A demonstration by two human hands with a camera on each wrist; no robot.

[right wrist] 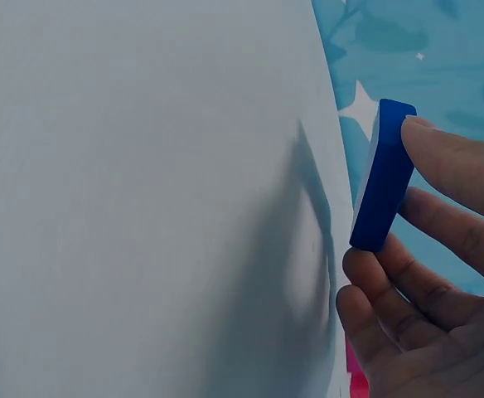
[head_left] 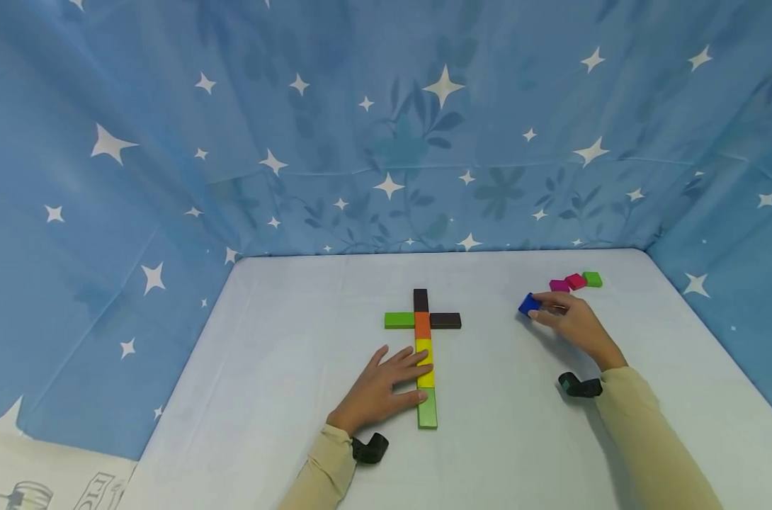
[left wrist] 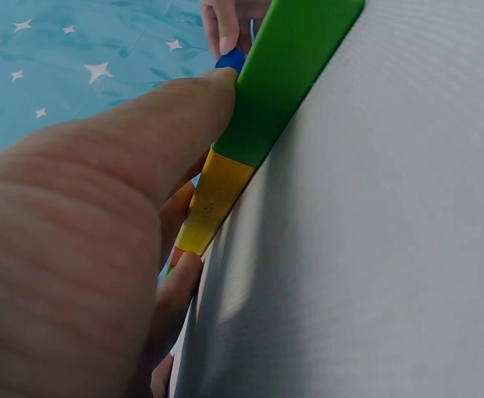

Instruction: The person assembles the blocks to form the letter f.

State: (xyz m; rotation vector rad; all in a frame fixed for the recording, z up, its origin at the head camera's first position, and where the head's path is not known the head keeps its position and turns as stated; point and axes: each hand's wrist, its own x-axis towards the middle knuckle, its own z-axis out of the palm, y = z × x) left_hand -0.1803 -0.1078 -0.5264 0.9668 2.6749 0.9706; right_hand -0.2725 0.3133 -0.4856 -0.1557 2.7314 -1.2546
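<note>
Between the thumb and fingers of my right hand (head_left: pixel 575 324) is a small blue block (right wrist: pixel 384 178), pinched and held above the white table. My left hand (head_left: pixel 382 388) lies spread beside a cross of flat blocks, its fingertips on the yellow blocks (head_left: pixel 425 377) and its thumb on the light green block (head_left: pixel 427 414) at the bottom. Above the yellow comes an orange block (head_left: pixel 422 326), then a dark block (head_left: pixel 421 299) at the top. A green block (head_left: pixel 399 321) forms the left arm of the cross, and a dark brown block (head_left: pixel 446 321) the right one.
Beyond my right hand lie a magenta block (head_left: pixel 559 285), a pinkish-red block (head_left: pixel 576 282) and a bright green block (head_left: pixel 593 279). Blue curtains (head_left: pixel 335 127) with white stars enclose the white table (head_left: pixel 284 340) at the back and sides.
</note>
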